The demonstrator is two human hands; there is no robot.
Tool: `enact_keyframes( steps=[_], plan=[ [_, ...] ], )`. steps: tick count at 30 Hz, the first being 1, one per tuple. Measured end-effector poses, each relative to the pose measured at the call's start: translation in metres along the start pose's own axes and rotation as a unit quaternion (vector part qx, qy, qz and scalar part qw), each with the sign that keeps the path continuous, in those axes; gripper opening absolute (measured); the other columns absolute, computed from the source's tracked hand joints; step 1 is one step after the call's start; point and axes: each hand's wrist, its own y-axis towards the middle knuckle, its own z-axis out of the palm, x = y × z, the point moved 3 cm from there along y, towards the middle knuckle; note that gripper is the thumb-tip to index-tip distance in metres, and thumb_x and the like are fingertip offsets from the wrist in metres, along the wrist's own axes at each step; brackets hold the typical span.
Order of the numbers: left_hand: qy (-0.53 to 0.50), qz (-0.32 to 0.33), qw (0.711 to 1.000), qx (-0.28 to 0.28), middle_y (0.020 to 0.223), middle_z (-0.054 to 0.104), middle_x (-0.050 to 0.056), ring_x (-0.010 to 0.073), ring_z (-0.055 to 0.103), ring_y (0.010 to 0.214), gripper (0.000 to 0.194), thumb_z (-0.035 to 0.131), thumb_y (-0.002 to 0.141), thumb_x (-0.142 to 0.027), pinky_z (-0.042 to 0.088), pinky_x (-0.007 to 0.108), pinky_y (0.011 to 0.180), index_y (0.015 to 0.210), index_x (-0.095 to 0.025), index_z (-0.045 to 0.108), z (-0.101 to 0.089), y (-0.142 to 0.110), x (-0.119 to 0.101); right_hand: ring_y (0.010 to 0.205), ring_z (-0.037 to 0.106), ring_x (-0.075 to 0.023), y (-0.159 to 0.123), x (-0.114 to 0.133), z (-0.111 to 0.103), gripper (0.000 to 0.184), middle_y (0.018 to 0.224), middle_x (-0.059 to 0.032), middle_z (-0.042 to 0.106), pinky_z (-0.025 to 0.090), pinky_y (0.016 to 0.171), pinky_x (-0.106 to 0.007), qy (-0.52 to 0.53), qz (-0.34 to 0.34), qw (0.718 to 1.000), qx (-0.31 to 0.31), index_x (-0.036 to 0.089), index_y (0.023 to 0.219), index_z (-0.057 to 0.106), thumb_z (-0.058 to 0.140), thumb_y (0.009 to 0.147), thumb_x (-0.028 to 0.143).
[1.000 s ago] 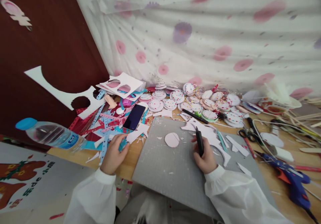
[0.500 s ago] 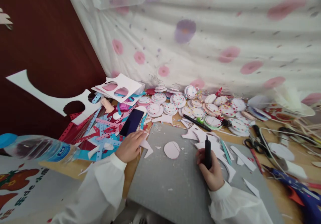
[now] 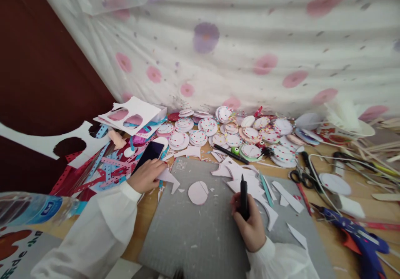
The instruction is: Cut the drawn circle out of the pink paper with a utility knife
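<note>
My right hand [image 3: 251, 224] is closed around a black craft knife [image 3: 244, 199], its pointed end upward, over the right part of the grey cutting mat [image 3: 196, 254]. With bent fingers, my left hand [image 3: 146, 177] holds a white card offcut [image 3: 171, 180] at the mat's left edge, beside the dark-screened phone [image 3: 151, 153]. Between the hands a white card disc [image 3: 198, 192] lies flat on the mat, a line across its upper right. Curved white scraps [image 3: 246, 179] and a teal strip [image 3: 266, 191] lie just beyond my right hand.
Stacked dotted discs [image 3: 208, 126] line the back by the flowered curtain [image 3: 175, 41]. Coloured punched strips [image 3: 109, 162] and cut-out sheets [image 3: 133, 112] crowd the left, near a water bottle [image 3: 34, 208]. Scissors [image 3: 301, 178], a white cable and a blue glue gun [image 3: 356, 233] lie right.
The whole view has shifted, so things appear further left. My left hand has moved slightly away from me with the white offcut. My right hand keeps hold of the knife.
</note>
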Motion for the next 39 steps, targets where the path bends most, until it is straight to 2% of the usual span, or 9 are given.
enact_keyframes(
  steps=[5, 9, 12, 15, 19, 25, 30, 34, 39],
  plan=[
    [-0.019, 0.015, 0.997, -0.067, 0.115, 0.062, 0.010, 0.0272, 0.054, 0.107, 0.045, 0.058, 0.078, -0.017, 0.043, 0.041, 0.095, 0.123, -0.019, 0.057, -0.021, 0.020, -0.002, 0.064, 0.056, -0.0165, 0.000, 0.000, -0.002, 0.029, 0.080, -0.0026, 0.061, 0.051, 0.054, -0.028, 0.028, 0.021, 0.999, -0.007, 0.022, 0.098, 0.056, 0.057, 0.070, 0.016],
    [-0.071, 0.026, 0.986, -0.146, 0.129, 0.057, 0.014, 0.0262, 0.051, 0.120, 0.051, 0.056, 0.088, -0.029, 0.040, 0.042, 0.104, 0.137, -0.017, 0.046, -0.029, 0.063, -0.024, 0.063, 0.056, -0.0168, 0.003, 0.006, -0.001, 0.026, 0.077, -0.0020, 0.060, 0.050, 0.053, -0.028, 0.020, 0.017, 0.999, -0.028, 0.022, 0.095, 0.056, 0.056, 0.069, 0.017],
    [-0.086, 0.050, 0.983, -0.154, 0.150, 0.039, 0.016, 0.0279, 0.038, 0.137, 0.068, 0.056, 0.089, -0.037, 0.034, 0.045, 0.111, 0.148, -0.019, 0.028, -0.027, 0.091, -0.044, 0.065, 0.058, -0.0177, 0.005, 0.006, -0.002, 0.025, 0.076, -0.0021, 0.061, 0.051, 0.056, -0.029, -0.011, 0.005, 1.000, -0.017, 0.021, 0.093, 0.056, 0.055, 0.068, 0.018],
    [-0.080, 0.066, 0.982, -0.157, 0.153, 0.034, 0.015, 0.0274, 0.034, 0.141, 0.063, 0.052, 0.092, -0.037, 0.032, 0.047, 0.112, 0.148, -0.020, 0.029, -0.029, 0.090, -0.052, 0.066, 0.059, -0.0177, 0.005, 0.001, -0.002, 0.028, 0.078, -0.0017, 0.062, 0.053, 0.060, -0.030, -0.052, -0.017, 0.998, 0.015, 0.022, 0.096, 0.054, 0.053, 0.069, 0.015],
    [-0.055, 0.021, 0.983, -0.171, 0.145, 0.047, 0.012, 0.0265, 0.045, 0.132, 0.044, 0.045, 0.094, -0.030, 0.038, 0.045, 0.107, 0.137, -0.022, 0.047, -0.035, 0.043, -0.032, 0.068, 0.061, -0.0195, 0.003, -0.002, 0.003, 0.031, 0.081, -0.0022, 0.064, 0.053, 0.063, -0.033, -0.158, -0.066, 0.985, 0.039, 0.023, 0.099, 0.051, 0.050, 0.069, 0.015],
    [-0.045, -0.148, 0.965, -0.213, 0.128, 0.058, 0.011, 0.0282, 0.054, 0.121, 0.034, 0.043, 0.092, -0.035, 0.041, 0.046, 0.104, 0.120, -0.021, 0.058, -0.024, -0.076, 0.047, 0.094, 0.061, -0.0276, 0.002, 0.005, 0.013, 0.047, 0.103, -0.0105, 0.062, 0.052, 0.080, -0.045, -0.283, -0.183, 0.940, 0.056, 0.020, 0.113, 0.052, 0.051, 0.067, 0.012],
    [-0.010, -0.265, 0.937, -0.226, 0.116, 0.061, 0.013, 0.0316, 0.056, 0.114, 0.034, 0.044, 0.085, -0.036, 0.044, 0.048, 0.102, 0.111, -0.019, 0.057, -0.004, -0.162, 0.101, 0.114, 0.054, -0.0319, 0.003, -0.001, 0.011, 0.048, 0.123, -0.0147, 0.058, 0.045, 0.094, -0.054, -0.308, -0.229, 0.921, 0.060, 0.020, 0.123, 0.049, 0.054, 0.076, 0.018],
    [0.014, -0.339, 0.917, -0.210, 0.113, 0.062, 0.013, 0.0304, 0.056, 0.113, 0.038, 0.040, 0.080, -0.032, 0.045, 0.047, 0.101, 0.112, -0.015, 0.055, 0.002, -0.190, 0.117, 0.117, 0.054, -0.0329, 0.004, -0.009, 0.006, 0.043, 0.127, -0.0169, 0.057, 0.044, 0.096, -0.056, -0.306, -0.232, 0.923, 0.034, 0.019, 0.123, 0.051, 0.054, 0.081, 0.024],
    [0.021, -0.392, 0.902, -0.180, 0.115, 0.064, 0.016, 0.0275, 0.063, 0.105, 0.042, 0.038, 0.080, -0.027, 0.050, 0.040, 0.093, 0.115, -0.011, 0.057, 0.005, -0.180, 0.126, 0.115, 0.057, -0.0319, 0.006, -0.016, 0.004, 0.038, 0.126, -0.0172, 0.059, 0.047, 0.094, -0.054, -0.305, -0.229, 0.924, 0.031, 0.018, 0.121, 0.054, 0.053, 0.084, 0.028]
  ],
)
